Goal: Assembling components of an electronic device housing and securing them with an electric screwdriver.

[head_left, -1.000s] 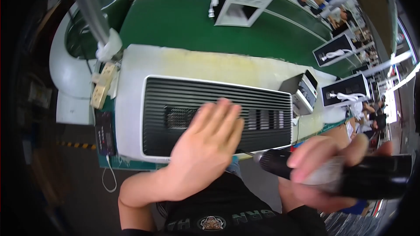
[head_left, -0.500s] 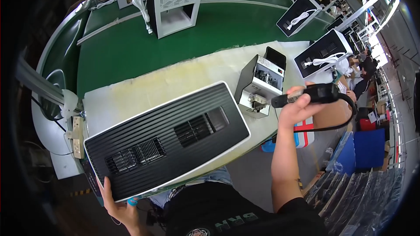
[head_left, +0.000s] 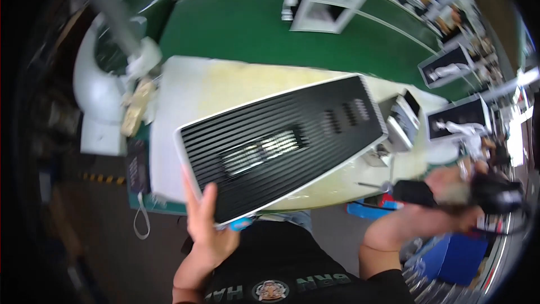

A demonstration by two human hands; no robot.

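A long black ribbed panel in a white frame (head_left: 332,98), with grille openings in its face, lies slantwise at the front of the worktable. My left hand (head_left: 207,228) grips its near left corner, thumb on the upper face; a blue band (head_left: 241,224) shows on one finger. Off to the right, my right hand (head_left: 444,191) is closed round a black corded power screwdriver (head_left: 413,192), smeared by motion. Its thin bit points left, apart from the panel. Beyond the panel's right end stands a small metal box with inner parts (head_left: 402,124).
Pale padding (head_left: 188,95) covers the near worktop, with a green conveyor belt (head_left: 236,36) behind it. A white upright housing (head_left: 332,0) stands on the belt. Two dark-backed units with white cords (head_left: 457,117) are at the right. A power strip (head_left: 138,110) hangs by a post at left.
The whole view has turned, so the scene sits further right. My right hand has swung lower and outward with the screwdriver, whose bit now shows. My left hand keeps hold of the panel's corner.
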